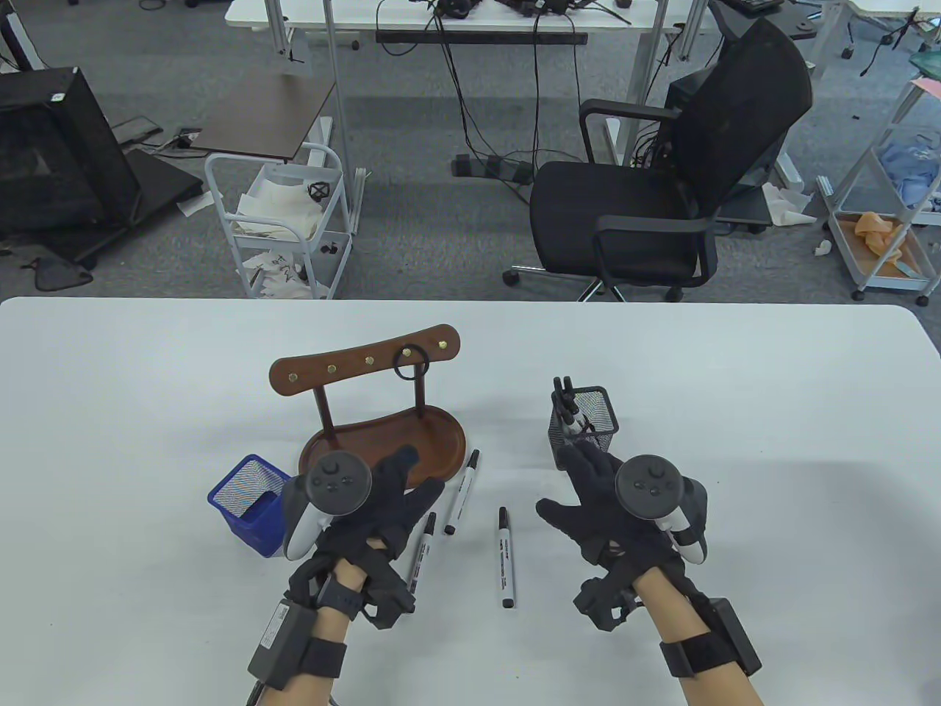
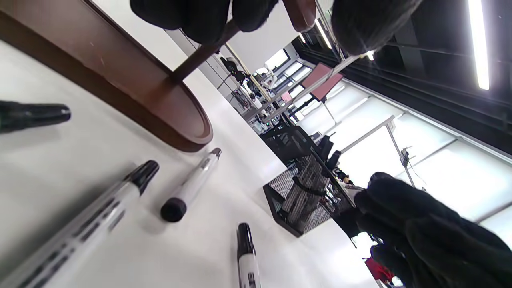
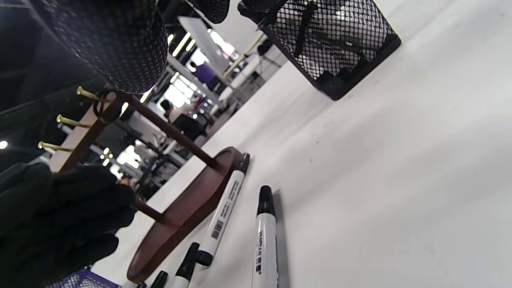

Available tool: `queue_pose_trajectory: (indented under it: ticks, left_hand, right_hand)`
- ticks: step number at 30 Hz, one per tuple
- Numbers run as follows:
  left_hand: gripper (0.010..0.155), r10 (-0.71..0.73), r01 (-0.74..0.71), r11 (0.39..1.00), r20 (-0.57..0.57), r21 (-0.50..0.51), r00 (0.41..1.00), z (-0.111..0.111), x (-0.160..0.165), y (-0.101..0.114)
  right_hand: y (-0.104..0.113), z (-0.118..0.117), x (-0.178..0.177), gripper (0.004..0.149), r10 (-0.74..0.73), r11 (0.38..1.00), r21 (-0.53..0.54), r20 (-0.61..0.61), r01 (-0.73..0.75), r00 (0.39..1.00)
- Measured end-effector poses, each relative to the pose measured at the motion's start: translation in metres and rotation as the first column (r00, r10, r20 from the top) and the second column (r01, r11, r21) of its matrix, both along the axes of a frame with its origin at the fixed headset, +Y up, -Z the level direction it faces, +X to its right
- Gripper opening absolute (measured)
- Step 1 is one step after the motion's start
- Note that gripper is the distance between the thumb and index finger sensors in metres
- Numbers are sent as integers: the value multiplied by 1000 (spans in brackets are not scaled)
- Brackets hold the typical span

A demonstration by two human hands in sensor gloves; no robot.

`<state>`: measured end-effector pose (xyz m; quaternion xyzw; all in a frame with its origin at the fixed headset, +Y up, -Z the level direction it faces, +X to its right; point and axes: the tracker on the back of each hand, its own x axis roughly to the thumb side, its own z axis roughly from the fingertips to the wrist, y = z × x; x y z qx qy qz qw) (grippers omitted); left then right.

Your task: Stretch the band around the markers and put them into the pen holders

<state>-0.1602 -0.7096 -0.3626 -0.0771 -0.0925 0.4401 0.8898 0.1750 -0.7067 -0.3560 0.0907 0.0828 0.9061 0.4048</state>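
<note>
black band [image 1: 406, 363] on hook, fourth marker [image 2: 34, 115] only wrist-visible

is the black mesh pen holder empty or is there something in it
Not empty. The black mesh pen holder stands upright with black-capped markers sticking out of its left side.

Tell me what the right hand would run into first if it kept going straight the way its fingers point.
Most likely the black mesh pen holder: the right hand points up the table at it, fingertips just short of its near wall. Height above the table is unclear.
</note>
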Motion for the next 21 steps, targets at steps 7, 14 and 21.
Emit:
queue_pose_trajectory:
  ticks: [7, 14, 21]
  left_hand:
    - [77, 71, -72, 997, -130, -6, 989, -25, -5, 14]
    - [76, 83, -90, 996, -234, -21, 969, -48, -5, 18]
    - [76, 171, -192, 980, -286, -47, 943, -67, -5, 20]
  right_hand:
    - [-10, 10, -1, 82, 39, 999, 26, -21, -38, 999]
    - [-12, 14, -4, 82, 69, 997, 47, -35, -67, 997]
    - [-13, 19, -9, 80, 119, 991, 72, -50, -115, 992]
